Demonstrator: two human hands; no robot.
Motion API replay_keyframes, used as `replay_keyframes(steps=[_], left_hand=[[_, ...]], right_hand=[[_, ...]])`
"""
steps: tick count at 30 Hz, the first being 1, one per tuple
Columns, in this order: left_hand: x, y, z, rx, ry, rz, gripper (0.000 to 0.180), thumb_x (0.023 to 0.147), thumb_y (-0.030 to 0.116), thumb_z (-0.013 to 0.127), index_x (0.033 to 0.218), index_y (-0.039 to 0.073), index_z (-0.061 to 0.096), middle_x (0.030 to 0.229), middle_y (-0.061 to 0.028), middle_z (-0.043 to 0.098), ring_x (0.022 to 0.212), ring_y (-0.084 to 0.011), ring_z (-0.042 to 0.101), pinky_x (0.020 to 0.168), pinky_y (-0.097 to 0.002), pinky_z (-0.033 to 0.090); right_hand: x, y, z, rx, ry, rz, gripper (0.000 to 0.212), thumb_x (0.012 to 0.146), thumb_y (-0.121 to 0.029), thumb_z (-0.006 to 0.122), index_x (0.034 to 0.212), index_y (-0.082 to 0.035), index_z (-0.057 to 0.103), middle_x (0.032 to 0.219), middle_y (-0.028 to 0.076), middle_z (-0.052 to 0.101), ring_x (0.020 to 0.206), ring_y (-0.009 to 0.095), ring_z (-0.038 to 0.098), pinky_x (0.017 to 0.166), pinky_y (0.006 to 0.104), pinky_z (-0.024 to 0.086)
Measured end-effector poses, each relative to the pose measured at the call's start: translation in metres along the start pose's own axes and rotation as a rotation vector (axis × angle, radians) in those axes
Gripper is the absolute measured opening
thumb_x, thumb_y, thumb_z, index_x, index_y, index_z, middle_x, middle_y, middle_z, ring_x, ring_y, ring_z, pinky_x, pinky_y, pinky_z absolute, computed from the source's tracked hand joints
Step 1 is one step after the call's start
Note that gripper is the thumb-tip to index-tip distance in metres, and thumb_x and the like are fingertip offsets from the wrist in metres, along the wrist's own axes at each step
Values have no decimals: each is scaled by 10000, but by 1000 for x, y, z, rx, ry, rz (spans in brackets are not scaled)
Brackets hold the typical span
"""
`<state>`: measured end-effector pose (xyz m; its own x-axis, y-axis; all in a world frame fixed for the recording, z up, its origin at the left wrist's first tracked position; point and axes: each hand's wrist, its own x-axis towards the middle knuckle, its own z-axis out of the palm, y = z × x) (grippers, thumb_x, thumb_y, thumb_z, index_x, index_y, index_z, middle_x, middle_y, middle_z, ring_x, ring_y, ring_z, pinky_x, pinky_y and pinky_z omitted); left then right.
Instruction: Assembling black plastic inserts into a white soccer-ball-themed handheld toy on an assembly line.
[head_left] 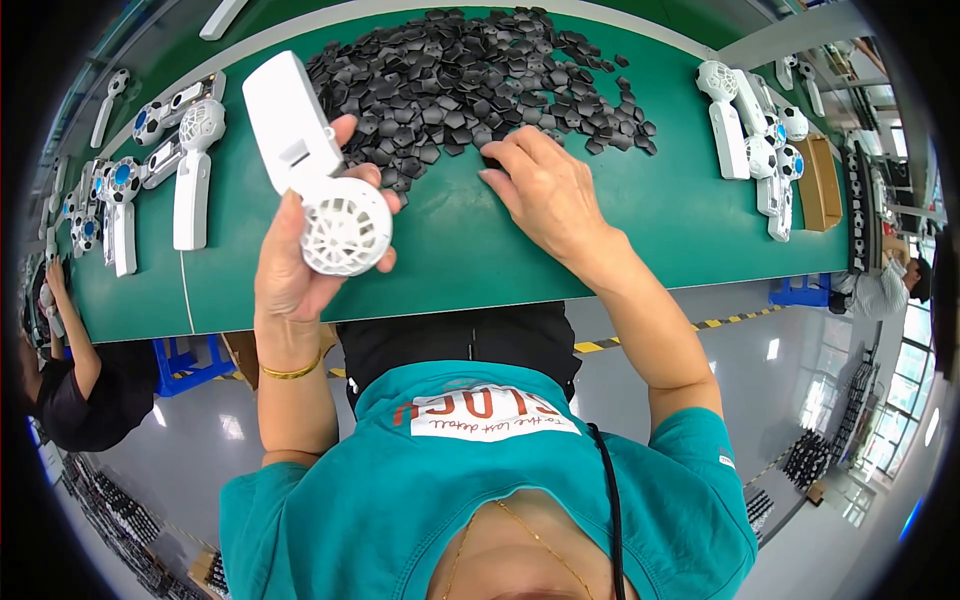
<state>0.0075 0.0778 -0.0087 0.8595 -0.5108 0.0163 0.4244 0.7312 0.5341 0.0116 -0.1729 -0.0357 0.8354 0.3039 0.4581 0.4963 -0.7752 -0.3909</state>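
Note:
My left hand (290, 245) is wrapped round a white handheld fan (292, 125), held tilted above the green table. The fan's round grille head (346, 232) has white openwork with no black pieces on it, and its handle points up and away to the left. My right hand (545, 190) is at the near edge of a pile of black pentagonal pieces (440, 80). Its thumb and fingertips are pinched round a dark edge, which looks like one of these black pieces. Most of that piece is hidden by the fingers.
Several white fans, some with black-and-blue patterned heads, lie at the left (123, 185) and the right (722, 100) of the green table (440, 260). A cardboard box (820, 180) is at the right end. Another person (85, 385) sits at the far left, beside a blue stool (190, 365).

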Motion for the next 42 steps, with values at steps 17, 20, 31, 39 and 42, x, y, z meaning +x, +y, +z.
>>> replay_keyframes(steps=[17, 20, 31, 39, 42], left_hand=[[6, -31, 7, 333, 81, 45, 497, 965, 248, 530, 1359, 11, 342, 1109, -187, 597, 1003, -258, 634, 765, -388, 590], [7, -35, 3, 426, 37, 58, 454, 972, 268, 522, 1320, 15, 377, 1117, -179, 596, 992, -231, 634, 805, -359, 569], [7, -50, 8, 409, 102, 118, 387, 983, 302, 501, 1249, 31, 424, 1048, -117, 604, 936, -164, 622, 784, -299, 539], [9, -60, 10, 508, 156, 197, 374, 980, 308, 512, 1216, 25, 453, 1005, -88, 609, 905, -133, 614, 751, -275, 522], [10, -58, 10, 494, 158, 189, 371, 978, 306, 518, 1210, 23, 456, 1006, -87, 606, 898, -130, 611, 743, -270, 516]], right_hand=[[8, -35, -21, 706, -44, 311, 91, 890, -92, 617, 923, -8, 631, 863, 37, 599, 640, 133, 574, 524, 253, 460], [-3, -57, -21, 1062, -70, 470, 91, 906, -93, 613, 932, -9, 634, 847, 9, 593, 629, 77, 544, 512, 213, 438], [-19, -70, -12, 1222, 45, 594, 121, 884, -70, 656, 964, 2, 602, 738, 12, 588, 620, 37, 526, 504, 166, 432], [-23, -67, -10, 1225, 10, 582, 135, 877, -69, 669, 920, -1, 561, 777, 12, 593, 675, 44, 555, 575, 168, 461], [-21, -66, -9, 1148, 47, 512, 144, 870, -68, 679, 921, -13, 556, 820, 6, 583, 716, 50, 553, 642, 179, 470]])
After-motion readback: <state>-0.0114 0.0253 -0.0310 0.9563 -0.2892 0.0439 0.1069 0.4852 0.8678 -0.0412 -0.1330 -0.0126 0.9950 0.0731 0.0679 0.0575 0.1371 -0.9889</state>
